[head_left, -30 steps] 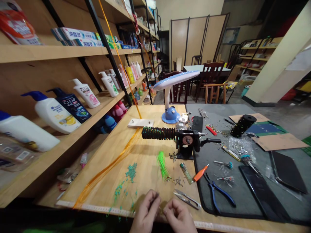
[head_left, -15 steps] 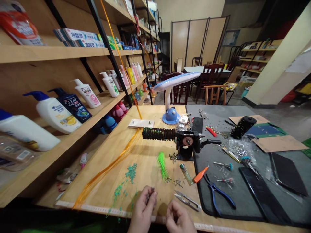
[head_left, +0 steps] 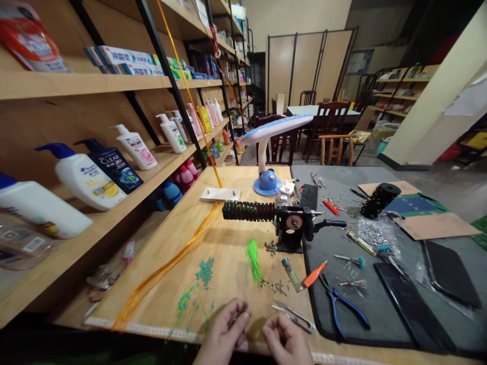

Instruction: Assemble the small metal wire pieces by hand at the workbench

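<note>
At the near edge of my wooden bench point(head_left: 228, 253), my left hand point(head_left: 222, 337) pinches a small dark metal piece point(head_left: 240, 313) between thumb and fingertips; it is too small to identify. My right hand point(head_left: 287, 344) sits just beside it, fingers curled and drawn together; whether they hold anything, I cannot tell. Nearest the right hand lie steel snips point(head_left: 293, 317), tips pointing toward my hands. Farther up the bench: teal beads point(head_left: 205, 271) in a clump with a loose trail toward the near edge; a tuft of green fibres point(head_left: 254, 261); scattered metal bits point(head_left: 279, 288); and a lighter point(head_left: 292, 274). One clamp point(head_left: 293, 222) stands at the bench's far side, gripping a rod point(head_left: 248, 210) wound with dark cord flecked green and orange. Orange strands point(head_left: 163, 268) run diagonally across the wood from the near edge toward a small white board point(head_left: 220, 194). Behind the clamp stands a blue-based lamp point(head_left: 266, 152). To my right, a gray mat point(head_left: 327, 253) overlaps the bench and carries blue-handled pliers point(head_left: 342, 306), an orange-handled tool point(head_left: 314, 275), a black spool point(head_left: 380, 199), a plastic bag point(head_left: 375, 230) of small metal parts, and cardboard sheets point(head_left: 436, 225). To my left, wooden shelves point(head_left: 114, 83) hold rows of shampoo bottles point(head_left: 85, 182). A measuring tape point(head_left: 144, 324) lies along the bench's near edge.
</note>
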Motion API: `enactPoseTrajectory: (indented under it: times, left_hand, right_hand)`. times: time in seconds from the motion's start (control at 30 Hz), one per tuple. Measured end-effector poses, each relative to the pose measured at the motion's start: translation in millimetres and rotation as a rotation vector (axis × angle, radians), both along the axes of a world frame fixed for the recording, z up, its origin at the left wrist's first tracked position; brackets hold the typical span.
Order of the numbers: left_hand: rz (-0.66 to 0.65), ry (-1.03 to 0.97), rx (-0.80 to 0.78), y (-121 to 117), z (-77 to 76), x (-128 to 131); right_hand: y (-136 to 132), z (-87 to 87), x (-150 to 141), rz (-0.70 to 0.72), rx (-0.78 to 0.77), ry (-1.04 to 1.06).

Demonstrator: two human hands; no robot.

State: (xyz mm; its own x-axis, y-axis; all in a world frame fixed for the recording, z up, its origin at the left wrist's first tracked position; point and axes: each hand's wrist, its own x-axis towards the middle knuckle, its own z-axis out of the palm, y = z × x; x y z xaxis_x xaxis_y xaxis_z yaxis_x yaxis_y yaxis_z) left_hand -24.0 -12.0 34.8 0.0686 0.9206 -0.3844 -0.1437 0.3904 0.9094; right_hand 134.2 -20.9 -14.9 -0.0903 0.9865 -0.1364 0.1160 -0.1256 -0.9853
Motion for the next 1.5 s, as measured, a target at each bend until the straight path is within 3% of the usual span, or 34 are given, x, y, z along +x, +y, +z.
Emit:
enactPoseTrajectory:
  times: [0.2, 0.5, 0.73, 0.93, 1.07, 1.27, 1.5]
  left_hand:
    - [-0.045, -0.005, -0.055, -9.4, -17.7, 1.1]
    - [-0.062, -0.095, -0.072, -12.0, -30.4, 5.0]
    - [-0.025, -0.171, -0.215, -8.4, -39.6, 6.0]
    - [0.0, -0.27, -0.295, -6.5, -38.3, 5.1]
    - [-0.004, -0.322, -0.364, -5.0, -38.3, 5.0]
    - [0.0, -0.231, -0.242, -6.8, -38.5, 7.2]
    - [0.001, -0.21, -0.21, -7.9, -39.9, 7.4]
  right_hand:
    - [-2.5, -2.4, 1.3, -0.019, 0.01, -0.109]
    - [-4.8, 1.6, -0.2, -0.1, 0.12, -0.198]
    - [-7.3, -1.8, -2.0, -0.17, 0.374, -0.295]
    - [-6.1, 4.0, 2.7, -0.041, 0.588, -0.483]
    - [-7.1, 6.3, -1.8, -0.073, 0.599, -0.527]
    - [-8.6, 5.1, -7.7, -0.068, 0.559, -0.51]
    - [-8.9, 4.6, -10.0, -0.097, 0.566, -0.48]
